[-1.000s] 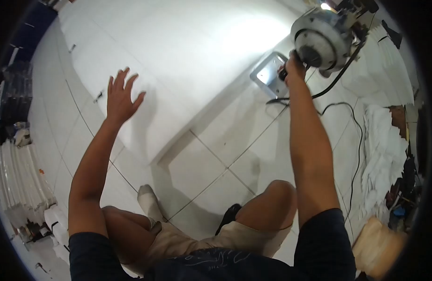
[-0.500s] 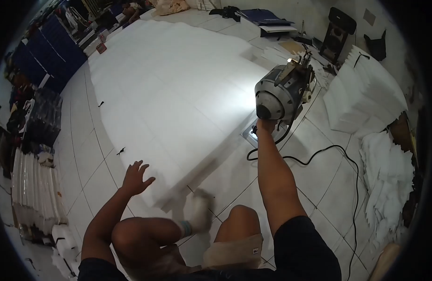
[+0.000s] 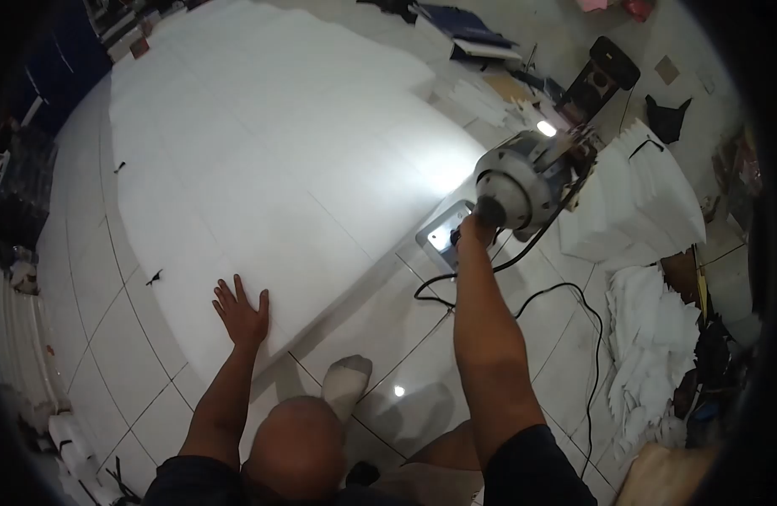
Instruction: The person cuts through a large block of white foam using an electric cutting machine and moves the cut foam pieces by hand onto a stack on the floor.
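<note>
My right hand point(image 3: 473, 236) is wrapped round the handle of an electric cloth-cutting machine point(image 3: 523, 181), partly hidden beneath its round grey motor. The machine's metal base plate point(image 3: 439, 240) rests on the floor along the edge of a large layered white sheet point(image 3: 262, 169), and its lamp lights the sheet's surface. Flat on the near-left part of that sheet lies my left hand point(image 3: 242, 314), fingers spread, holding nothing. The machine's blade cannot be made out from here.
A black power cable point(image 3: 565, 291) winds across the tiled floor point(image 3: 388, 363). To the right are stacked white sheets point(image 3: 637, 198) and a heap of white scraps point(image 3: 650, 346). A black speaker point(image 3: 607, 76) and blue folders point(image 3: 464, 25) are behind. My socked foot point(image 3: 348, 379) is near the sheet's edge.
My left hand has come down from above the sheet onto it. My foot, blurred before, is now still. The view has tilted down; the right hand keeps its hold on the cloth-cutting machine.
</note>
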Motion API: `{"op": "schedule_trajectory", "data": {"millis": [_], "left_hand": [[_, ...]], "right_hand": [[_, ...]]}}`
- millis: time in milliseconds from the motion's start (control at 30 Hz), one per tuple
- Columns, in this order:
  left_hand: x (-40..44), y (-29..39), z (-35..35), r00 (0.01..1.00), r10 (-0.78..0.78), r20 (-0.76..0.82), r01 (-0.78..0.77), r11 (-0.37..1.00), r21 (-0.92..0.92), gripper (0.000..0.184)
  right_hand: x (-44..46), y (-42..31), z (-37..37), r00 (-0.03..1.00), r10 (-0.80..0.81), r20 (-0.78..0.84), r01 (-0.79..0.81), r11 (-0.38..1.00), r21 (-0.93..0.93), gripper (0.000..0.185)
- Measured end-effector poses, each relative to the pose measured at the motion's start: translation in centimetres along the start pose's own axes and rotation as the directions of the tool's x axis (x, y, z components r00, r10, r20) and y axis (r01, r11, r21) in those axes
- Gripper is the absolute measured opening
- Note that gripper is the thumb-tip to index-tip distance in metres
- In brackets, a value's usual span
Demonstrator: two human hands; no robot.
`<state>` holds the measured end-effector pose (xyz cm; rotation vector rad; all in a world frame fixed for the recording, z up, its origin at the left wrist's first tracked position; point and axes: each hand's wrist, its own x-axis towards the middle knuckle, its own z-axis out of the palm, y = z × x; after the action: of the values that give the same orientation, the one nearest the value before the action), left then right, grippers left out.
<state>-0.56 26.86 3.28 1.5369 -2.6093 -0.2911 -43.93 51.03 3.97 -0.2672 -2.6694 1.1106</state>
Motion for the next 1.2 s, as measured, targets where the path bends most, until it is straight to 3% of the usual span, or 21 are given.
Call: {"op": "schedule_trajectory", "data": {"millis": [33,67,167,233,267,333,367,433,467,600,667,833,967,1100,1167,1200], "left_hand": [[0.0,-0.3,0.2,0.999,0.013,-0.045,-0.014,1.0,-0.012,0.079],[0.0,-0.8,0.6,0.999,0.021,-0.047,-0.022,1.0,-0.009,0.077],[0.1,-0.9,0.7,0.999,0.02,-0.048,-0.019,1.0,0.024,0.076],[0.3,-1.4,1.0,0.998,0.043,-0.04,-0.042,0.999,0.024,0.075],[0.2,-1.7,1.0,0.998,0.051,-0.036,-0.05,0.998,0.024,0.075],[0.2,-1.6,1.0,0.997,0.069,-0.035,-0.068,0.997,0.036,0.074],[0.4,-1.5,0.9,0.998,0.061,-0.013,-0.06,0.997,0.056,0.074],[0.3,-2.0,1.5,0.994,0.103,-0.038,-0.1,0.992,0.078,0.074],[0.4,-2.1,1.7,0.996,0.086,-0.029,-0.084,0.993,0.087,0.074],[0.1,-2.8,2.1,0.993,0.117,-0.019,-0.114,0.988,0.101,0.074],[0.2,-2.7,1.8,0.992,0.129,-0.018,-0.126,0.986,0.111,0.074],[0.0,-2.9,1.8,0.991,0.133,0.006,-0.132,0.98,0.152,0.074],[0.4,-3.7,1.9,0.99,0.142,-0.001,-0.14,0.975,0.172,0.076],[0.0,-3.3,2.1,0.993,0.122,0.0,-0.12,0.98,0.159,0.074],[0.2,-2.9,1.8,0.993,0.118,0.002,-0.117,0.981,0.155,0.074],[0.2,-2.7,1.6,0.992,0.122,-0.003,-0.12,0.981,0.153,0.073]], "right_hand": [[0.4,-0.6,-0.6,0.983,0.11,0.145,-0.109,0.994,-0.01,0.042],[1.3,-0.3,0.0,0.982,0.119,0.145,-0.116,0.993,-0.028,0.042],[4.6,0.9,0.8,1.0,0.008,0.0,-0.008,1.0,0.03,0.043],[6.5,1.5,1.5,0.993,0.083,-0.087,-0.043,0.919,0.392,0.04],[7.8,2.0,1.5,0.99,0.104,-0.092,-0.062,0.921,0.384,0.04],[10.4,2.3,0.4,0.973,0.228,0.046,-0.228,0.893,0.388,0.035],[11.2,2.4,-0.5,0.967,0.252,0.029,-0.243,0.891,0.383,0.035],[12.0,0.7,-3.3,0.91,0.283,0.304,-0.359,0.904,0.231,0.034],[12.2,0.3,-4.2,0.905,0.271,0.328,-0.364,0.893,0.265,0.032],[14.3,0.7,-5.8,0.925,0.247,0.288,-0.305,0.935,0.178,0.03],[15.6,0.9,-6.4,0.9,0.231,0.369,-0.307,0.938,0.162,0.034],[17.5,0.3,-6.6,0.909,0.199,0.366,-0.259,0.958,0.122,0.03],[18.2,-0.5,-6.2,0.921,0.176,0.348,-0.188,0.982,0.001,0.034],[22.1,2.4,-3.9,0.917,0.088,0.389,-0.103,0.994,0.02,0.034],[24.1,2.8,-3.2,0.881,0.138,0.453,-0.129,0.99,-0.051,0.032],[24.1,2.4,-3.3,0.895,0.103,0.434,-0.089,0.995,-0.052,0.038]]}}
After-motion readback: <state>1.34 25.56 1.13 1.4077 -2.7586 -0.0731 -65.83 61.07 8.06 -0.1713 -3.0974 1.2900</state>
